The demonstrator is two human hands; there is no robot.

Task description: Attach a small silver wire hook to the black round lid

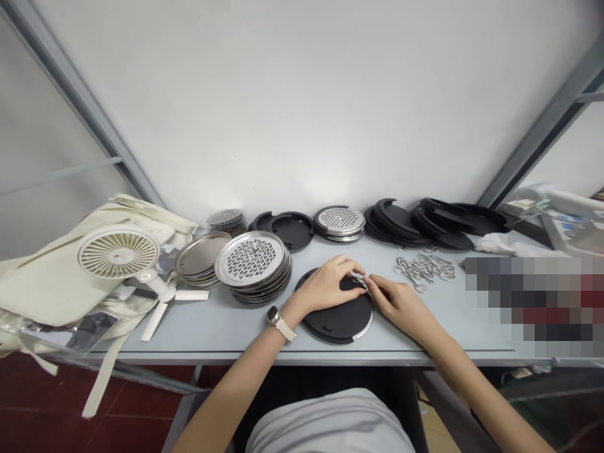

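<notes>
A round black disc with a metal rim [337, 318] lies flat on the grey table [226, 327] in front of me. My left hand [325, 286], with a watch on its wrist, rests curled on the disc's far edge. My right hand [399, 302] is beside it on the right. The fingertips of both hands pinch a small metal clip [360, 279] at the disc's top edge.
Several loose metal clips [425, 269] lie to the right. Stacks of perforated metal discs [255, 264] [340, 223] and plain metal plates [201, 255] stand left and behind. Black plastic rings [425, 220] line the wall. A white fan [120, 255] sits on cloth bags at the left.
</notes>
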